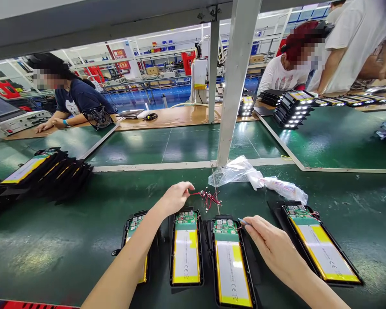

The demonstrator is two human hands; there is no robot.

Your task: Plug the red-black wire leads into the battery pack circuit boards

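4 open black cases [187, 285] with white-and-yellow batteries [185, 257] and green boards [185, 218] lie near the bench [67, 240] front edge, red wires [209, 198] heaped farther back, a slim bluish piece [242, 221] beside 1 board.

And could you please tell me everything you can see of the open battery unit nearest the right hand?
The open battery unit is a black case, plastic by its look, lying face up on the green table. A green circuit board sits at its far end; nearer lies a flat white pack with yellow patches and a CE mark. The right hand holds a thin bluish object at the board's right corner; contact is unclear.
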